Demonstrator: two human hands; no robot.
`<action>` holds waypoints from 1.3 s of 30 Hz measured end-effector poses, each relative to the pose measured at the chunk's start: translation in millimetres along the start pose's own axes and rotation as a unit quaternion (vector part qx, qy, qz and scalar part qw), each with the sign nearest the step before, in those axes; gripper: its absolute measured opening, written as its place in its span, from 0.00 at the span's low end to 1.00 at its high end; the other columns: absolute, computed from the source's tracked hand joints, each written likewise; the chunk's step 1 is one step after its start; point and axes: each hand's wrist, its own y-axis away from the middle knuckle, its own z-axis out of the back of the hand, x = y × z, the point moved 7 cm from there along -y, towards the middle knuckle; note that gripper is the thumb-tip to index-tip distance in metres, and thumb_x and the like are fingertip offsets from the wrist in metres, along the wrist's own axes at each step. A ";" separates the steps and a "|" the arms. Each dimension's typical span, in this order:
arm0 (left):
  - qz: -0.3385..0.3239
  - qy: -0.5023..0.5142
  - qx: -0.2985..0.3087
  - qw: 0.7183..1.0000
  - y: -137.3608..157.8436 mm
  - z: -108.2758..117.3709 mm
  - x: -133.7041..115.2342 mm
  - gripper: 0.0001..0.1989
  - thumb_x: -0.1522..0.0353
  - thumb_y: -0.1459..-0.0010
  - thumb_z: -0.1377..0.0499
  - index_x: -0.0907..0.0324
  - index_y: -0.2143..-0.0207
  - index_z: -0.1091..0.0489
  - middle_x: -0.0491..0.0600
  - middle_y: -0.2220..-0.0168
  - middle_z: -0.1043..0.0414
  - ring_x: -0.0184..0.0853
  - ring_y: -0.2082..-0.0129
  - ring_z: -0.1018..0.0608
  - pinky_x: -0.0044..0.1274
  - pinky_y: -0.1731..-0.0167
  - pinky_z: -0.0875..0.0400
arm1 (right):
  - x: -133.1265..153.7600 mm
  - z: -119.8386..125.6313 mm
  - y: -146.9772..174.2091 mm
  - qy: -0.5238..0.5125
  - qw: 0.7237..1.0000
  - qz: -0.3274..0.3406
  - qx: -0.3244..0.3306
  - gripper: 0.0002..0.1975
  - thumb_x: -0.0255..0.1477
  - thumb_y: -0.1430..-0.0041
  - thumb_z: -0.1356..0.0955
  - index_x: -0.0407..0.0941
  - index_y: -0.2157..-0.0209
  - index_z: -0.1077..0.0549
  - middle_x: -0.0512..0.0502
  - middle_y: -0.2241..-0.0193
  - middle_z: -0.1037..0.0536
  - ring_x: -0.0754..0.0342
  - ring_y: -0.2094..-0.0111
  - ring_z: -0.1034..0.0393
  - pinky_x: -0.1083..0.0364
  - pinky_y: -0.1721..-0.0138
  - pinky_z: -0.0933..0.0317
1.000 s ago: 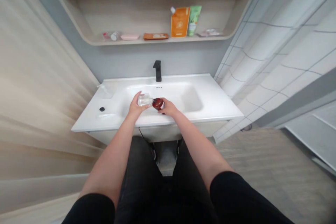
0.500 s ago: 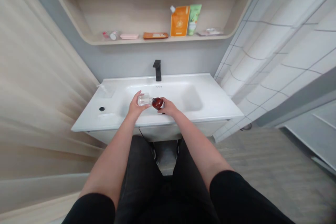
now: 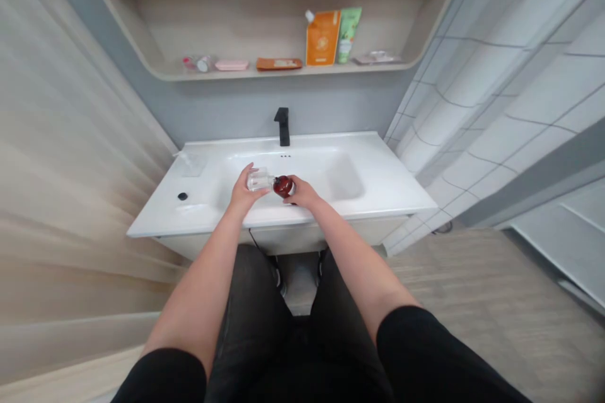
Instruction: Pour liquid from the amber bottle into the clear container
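Over the front of the white sink [image 3: 347, 179], my left hand [image 3: 242, 194] is closed around a clear bottle [image 3: 258, 179] tipped on its side, its neck toward the right. My right hand [image 3: 303, 192] grips a brown bottle [image 3: 283, 186], tilted so that its dark mouth meets the neck of the clear one. Whether liquid passes between the two mouths is too small to tell. A black faucet [image 3: 282, 126] stands behind the basin. On the counter's left part lie a small black cap [image 3: 182, 196] and a clear plastic piece [image 3: 192, 165], perhaps a pump top.
Above the sink, a shelf [image 3: 283, 72] holds an orange pouch [image 3: 323, 39], a green tube [image 3: 348, 35], an orange packet [image 3: 278, 63], a pink bar-like item [image 3: 231, 65] and small bottles. A beige curtain [image 3: 70, 170] hangs at left; a tiled wall [image 3: 472, 107] rises at right.
Both hands and both bottles keep almost the same place and tilt. The whole view has shifted very slightly.
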 end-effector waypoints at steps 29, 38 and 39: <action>-0.005 -0.025 0.033 0.999 -6.9 -0.4 -7.2 0.55 0.62 0.63 0.18 0.49 0.30 0.30 0.57 0.36 0.27 0.52 0.37 0.22 0.46 0.35 0.26 | 0.1 1.3 -0.1 0.013 1.000 0.021 -0.013 0.40 0.26 0.60 0.17 0.50 0.42 0.24 0.48 0.51 0.15 0.42 0.51 0.21 0.45 0.45 0.29; -0.016 -0.041 0.049 0.998 -14.4 1.0 -10.6 0.57 0.62 0.63 0.17 0.50 0.29 0.32 0.59 0.35 0.27 0.51 0.37 0.23 0.47 0.34 0.27 | -0.2 0.4 -1.0 0.017 0.999 0.044 -0.024 0.41 0.27 0.59 0.16 0.48 0.40 0.25 0.45 0.49 0.16 0.41 0.50 0.21 0.45 0.44 0.30; -0.013 -0.042 0.051 0.998 -15.0 1.2 -10.5 0.57 0.62 0.63 0.17 0.50 0.29 0.32 0.59 0.35 0.27 0.51 0.37 0.22 0.47 0.34 0.27 | -0.4 -0.1 -1.3 0.019 0.999 0.045 -0.023 0.41 0.27 0.58 0.16 0.48 0.40 0.25 0.45 0.49 0.15 0.41 0.49 0.21 0.45 0.44 0.30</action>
